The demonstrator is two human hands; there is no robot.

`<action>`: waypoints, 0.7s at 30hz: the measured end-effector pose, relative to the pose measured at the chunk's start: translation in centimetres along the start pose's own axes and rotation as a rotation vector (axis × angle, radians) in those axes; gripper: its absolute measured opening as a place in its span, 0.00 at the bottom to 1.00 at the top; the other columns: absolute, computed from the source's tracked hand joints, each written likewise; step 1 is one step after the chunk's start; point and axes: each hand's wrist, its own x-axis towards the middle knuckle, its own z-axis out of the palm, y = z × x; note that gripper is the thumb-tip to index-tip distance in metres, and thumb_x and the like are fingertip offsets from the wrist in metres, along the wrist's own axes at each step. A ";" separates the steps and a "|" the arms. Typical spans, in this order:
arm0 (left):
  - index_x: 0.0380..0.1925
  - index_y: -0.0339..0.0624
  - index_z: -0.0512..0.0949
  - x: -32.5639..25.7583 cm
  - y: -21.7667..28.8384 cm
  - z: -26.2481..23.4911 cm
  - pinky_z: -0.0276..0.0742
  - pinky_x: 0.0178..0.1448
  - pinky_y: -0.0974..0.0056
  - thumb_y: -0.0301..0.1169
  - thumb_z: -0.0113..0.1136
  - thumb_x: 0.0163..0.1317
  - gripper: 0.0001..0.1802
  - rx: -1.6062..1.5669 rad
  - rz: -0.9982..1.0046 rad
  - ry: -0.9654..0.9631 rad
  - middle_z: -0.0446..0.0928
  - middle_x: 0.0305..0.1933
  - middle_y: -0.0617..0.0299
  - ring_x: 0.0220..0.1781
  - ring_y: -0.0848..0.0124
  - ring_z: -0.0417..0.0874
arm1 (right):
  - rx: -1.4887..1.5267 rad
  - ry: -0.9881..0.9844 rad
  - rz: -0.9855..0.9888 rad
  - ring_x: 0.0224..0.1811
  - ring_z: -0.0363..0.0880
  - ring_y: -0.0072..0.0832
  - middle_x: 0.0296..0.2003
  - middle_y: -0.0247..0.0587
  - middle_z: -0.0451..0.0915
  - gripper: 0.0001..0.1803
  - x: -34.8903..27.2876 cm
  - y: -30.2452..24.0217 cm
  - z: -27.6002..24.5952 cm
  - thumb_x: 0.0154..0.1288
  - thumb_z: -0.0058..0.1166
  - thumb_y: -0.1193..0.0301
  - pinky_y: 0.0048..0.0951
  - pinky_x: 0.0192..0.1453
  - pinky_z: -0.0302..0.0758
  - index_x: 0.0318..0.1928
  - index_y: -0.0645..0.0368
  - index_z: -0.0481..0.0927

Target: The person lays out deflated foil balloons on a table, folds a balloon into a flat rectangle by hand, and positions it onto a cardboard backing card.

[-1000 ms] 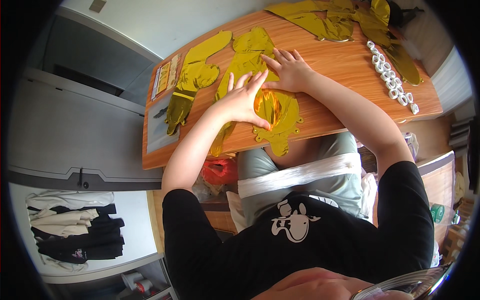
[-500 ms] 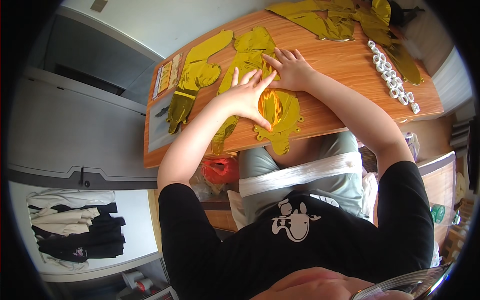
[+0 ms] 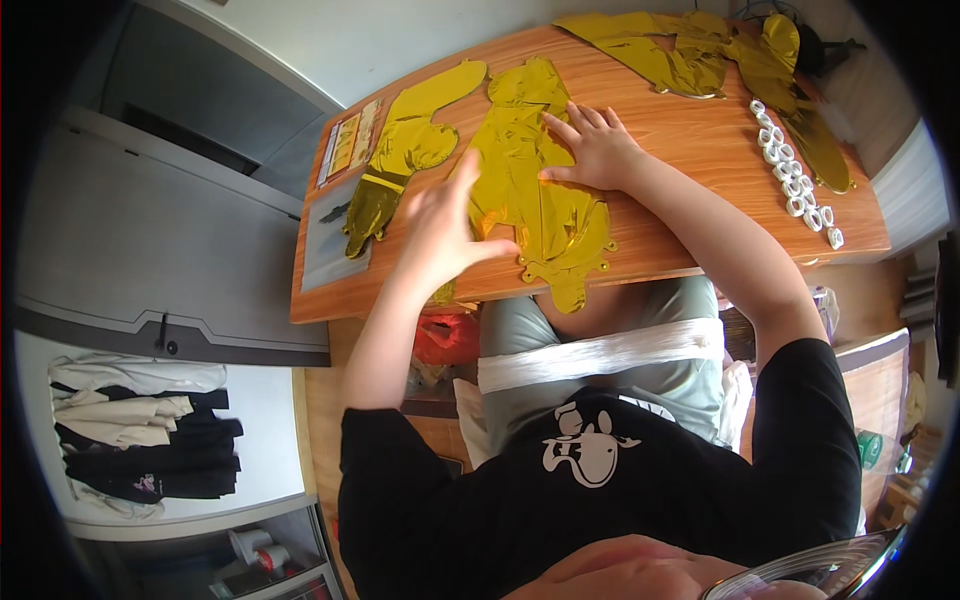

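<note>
A flat, uninflated gold foil balloon (image 3: 525, 150) lies lengthwise on the table in front of me, creased, with small tabs along its near end. My right hand (image 3: 598, 152) rests with spread fingers on its right edge, fingertips touching the foil. Over the balloon's left side is my left hand (image 3: 440, 228), thumb and fingers apart, nothing between them; its fingers are partly smeared by motion. The thumb reaches over the lower part of the foil, but contact cannot be made out. Another flat gold foil balloon (image 3: 415, 130) lies left of my left hand.
More gold foil (image 3: 690, 55) spreads across the far right of the wooden table (image 3: 650, 240). Small white rolls (image 3: 785, 170) stand in rows at the right. Printed sheets (image 3: 345, 150) lie along the left edge. A white band (image 3: 600, 355) stretches across my lap.
My left hand has moved left, away from my right hand and the balloon's middle. My right hand stays spread at the balloon's right edge. The view has shifted slightly.
</note>
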 end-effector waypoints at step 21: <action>0.36 0.33 0.83 -9.8 1.8 3.0 0.78 0.33 0.72 0.35 0.64 0.73 0.13 -0.758 -0.641 0.466 0.85 0.28 0.59 0.27 0.76 0.83 | 0.005 0.046 0.017 0.83 0.50 0.53 0.79 0.61 0.53 0.60 -0.2 -0.1 -0.1 0.61 0.39 0.20 0.56 0.84 0.45 0.83 0.44 0.49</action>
